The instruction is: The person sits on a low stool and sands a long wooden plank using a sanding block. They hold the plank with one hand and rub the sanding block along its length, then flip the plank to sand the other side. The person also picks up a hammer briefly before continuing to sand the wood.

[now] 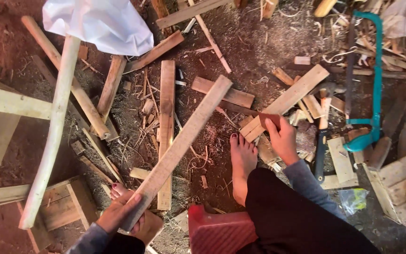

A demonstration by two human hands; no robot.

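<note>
A: The left hand [123, 214] is gripping the long wooden slat [179, 148] at its lower end, fingers wrapped tight around it, and the slat is slanting up and away over the dirt floor [269, 51].

B: And the right hand [283, 138]?

A: It is sitting just right of the slat's upper half, pinching a small dark block [269, 120] between thumb and fingers, pressed against the end of a pale plank [287, 99].

B: How is that grip looking?

A: I'd judge the slat wants a steadier hold nearer its middle, since so much length is hanging beyond the hand.

B: What else is lying around the slat?

A: A bare foot [243, 160] is resting just right of it, a hammer [323, 136] farther right, a teal-framed saw [374, 80] beyond that, and a pale round pole [52, 127] well to the left
</note>
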